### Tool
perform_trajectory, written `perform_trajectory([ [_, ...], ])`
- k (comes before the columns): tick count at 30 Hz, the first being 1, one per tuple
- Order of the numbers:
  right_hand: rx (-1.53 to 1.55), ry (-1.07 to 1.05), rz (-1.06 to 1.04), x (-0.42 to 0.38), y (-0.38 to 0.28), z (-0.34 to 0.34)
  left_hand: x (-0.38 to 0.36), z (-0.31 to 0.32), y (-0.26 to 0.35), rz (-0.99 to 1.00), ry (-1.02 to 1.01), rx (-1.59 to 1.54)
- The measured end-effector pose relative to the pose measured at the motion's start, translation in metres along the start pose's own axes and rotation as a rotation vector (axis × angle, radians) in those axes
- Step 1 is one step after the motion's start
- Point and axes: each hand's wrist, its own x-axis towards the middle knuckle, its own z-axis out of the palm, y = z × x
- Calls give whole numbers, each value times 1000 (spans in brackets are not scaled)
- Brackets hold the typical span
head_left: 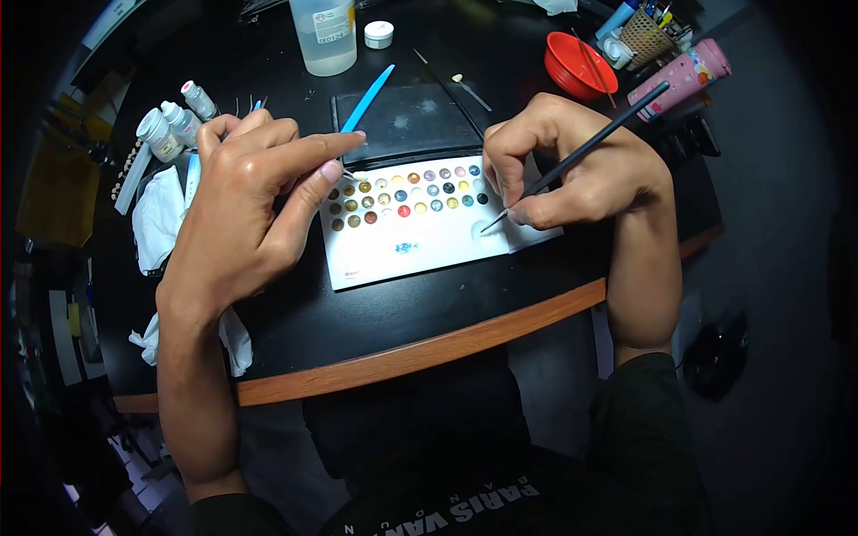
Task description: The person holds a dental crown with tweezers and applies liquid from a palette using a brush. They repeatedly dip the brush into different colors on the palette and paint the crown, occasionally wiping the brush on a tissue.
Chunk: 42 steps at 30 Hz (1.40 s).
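Note:
My left hand [255,179] is closed in a pinch between thumb and index finger. A thin stick with a small pale tip [359,175] pokes out of it over the left end of the colour wells. My right hand [581,165] grips a fine paintbrush [590,152] with a dark handle. The brush tip meets, or hovers just above, a round shallow well at the right of the white paint palette [366,268]. Rows of small coloured wells cross this palette, and a blue mark shows below them. Its dark lid [416,134] lies folded back behind.
A blue tool [371,94] and a thin brush [438,79] rest on the lid. Behind stand a bottle of clear liquid [329,58] and a white jar [379,36]. Small bottles [161,134] and white tissue [159,219] lie left; a red bowl [572,76] and pink tumbler [693,76] right.

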Motion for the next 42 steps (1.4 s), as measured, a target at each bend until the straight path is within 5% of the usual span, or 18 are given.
perform_trajectory([
  [22,-67,14,-154,2,5,2,0,1,1,6,-9,7],
  [25,-27,167,-140,3,-6,5,0,2,-2,45,15,8],
  [30,219,520,-594,28,-2,39,-2,4,-2,40,21,-53],
  [33,246,674,-638,37,-1,65,-2,5,-2,29,5,-103],
  [42,177,685,-733,43,-1,84,-4,8,-4,83,23,-192],
])
